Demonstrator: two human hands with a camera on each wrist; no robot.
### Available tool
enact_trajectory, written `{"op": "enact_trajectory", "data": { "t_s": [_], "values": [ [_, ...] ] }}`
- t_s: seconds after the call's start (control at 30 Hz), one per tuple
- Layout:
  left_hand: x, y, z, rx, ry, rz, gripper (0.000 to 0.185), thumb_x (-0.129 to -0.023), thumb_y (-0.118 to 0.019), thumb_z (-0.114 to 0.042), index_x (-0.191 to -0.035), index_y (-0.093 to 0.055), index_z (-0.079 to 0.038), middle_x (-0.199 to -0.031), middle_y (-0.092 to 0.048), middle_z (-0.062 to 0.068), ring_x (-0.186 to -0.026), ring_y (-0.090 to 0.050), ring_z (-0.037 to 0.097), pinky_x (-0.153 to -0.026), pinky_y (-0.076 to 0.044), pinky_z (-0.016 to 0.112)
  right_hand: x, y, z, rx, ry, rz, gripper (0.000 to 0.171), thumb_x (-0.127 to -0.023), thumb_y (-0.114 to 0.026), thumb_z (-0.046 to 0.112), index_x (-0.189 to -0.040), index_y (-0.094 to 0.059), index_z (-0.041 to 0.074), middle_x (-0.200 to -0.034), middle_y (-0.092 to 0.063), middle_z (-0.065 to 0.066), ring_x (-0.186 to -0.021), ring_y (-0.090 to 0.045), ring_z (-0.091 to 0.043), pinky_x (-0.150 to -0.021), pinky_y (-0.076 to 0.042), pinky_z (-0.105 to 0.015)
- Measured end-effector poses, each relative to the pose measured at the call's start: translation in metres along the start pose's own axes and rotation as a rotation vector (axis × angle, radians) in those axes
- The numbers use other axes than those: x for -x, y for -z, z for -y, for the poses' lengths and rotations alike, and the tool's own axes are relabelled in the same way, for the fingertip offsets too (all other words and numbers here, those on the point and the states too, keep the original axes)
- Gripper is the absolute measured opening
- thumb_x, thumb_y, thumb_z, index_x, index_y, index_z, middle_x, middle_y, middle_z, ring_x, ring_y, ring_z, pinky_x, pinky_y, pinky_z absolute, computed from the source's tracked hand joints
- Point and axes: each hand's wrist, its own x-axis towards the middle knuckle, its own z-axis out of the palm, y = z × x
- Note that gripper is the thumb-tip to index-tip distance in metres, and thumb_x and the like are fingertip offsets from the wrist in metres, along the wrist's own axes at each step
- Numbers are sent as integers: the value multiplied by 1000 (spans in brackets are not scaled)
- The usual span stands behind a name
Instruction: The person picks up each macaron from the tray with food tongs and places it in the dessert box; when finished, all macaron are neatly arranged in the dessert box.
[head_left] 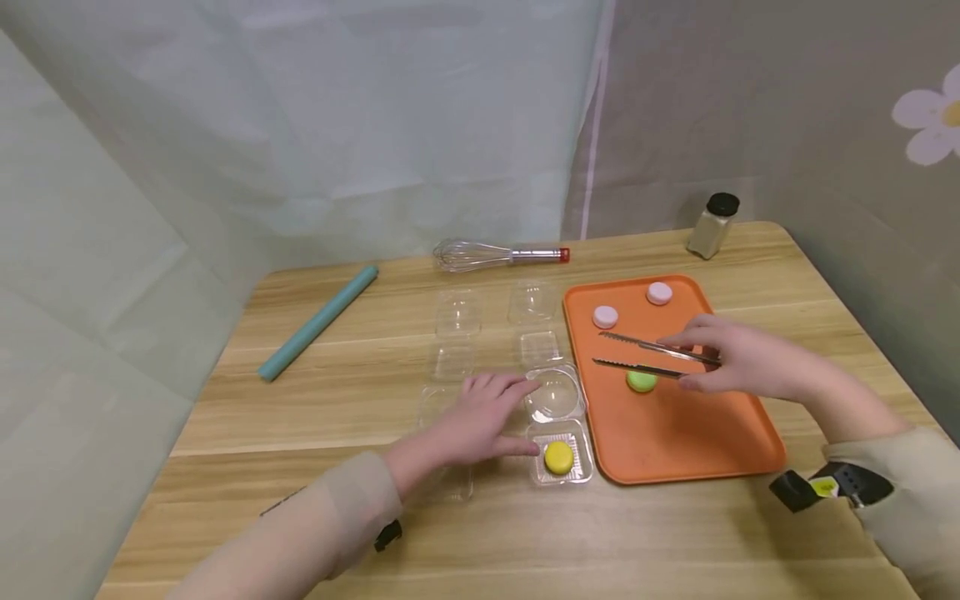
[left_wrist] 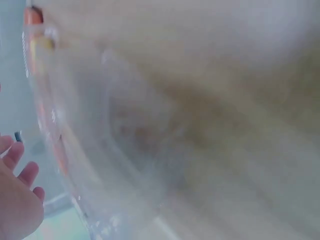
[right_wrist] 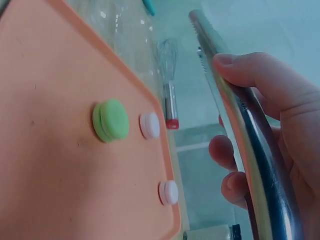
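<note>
Right hand [head_left: 738,362]: fingers pinching tongs [head_left: 648,354], tips apart above green macaron [head_left: 641,381].
Left hand [head_left: 480,417]: fingers flat, steadying clear box [head_left: 558,433].

Beige sleeves both arms; black wrist straps w/ cams, yellow tag on right.

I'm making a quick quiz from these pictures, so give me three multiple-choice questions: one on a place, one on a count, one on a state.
1. Where is the green macaron?
A. on the tray
B. in a clear box
C. beside the whisk

2. How many pink macarons are on the tray?
A. one
B. two
C. four

3. What is the right hand doing?
A. lying flat
B. gripping tongs
C. holding the shaker

A: it sits on the orange surface under the tongs.
B: two lie at the far end.
B: fingers curl round the metal handle.
</note>
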Motion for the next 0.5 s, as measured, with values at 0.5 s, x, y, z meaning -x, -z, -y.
{"op": "enact_trajectory", "data": {
  "t_s": [0.5],
  "values": [
    [-46,36,40,108,244,-114,78,-82,-67,-46,-144,-35,-11,-143,-38,11,-131,-31,30,-106,-16,57,-15,10,-27,49,-199,-33,56,-80,-73,38,-123,-60,5,-99,-55,-9,-81,-47,-21,-65,-41,-33]
  ]
}}
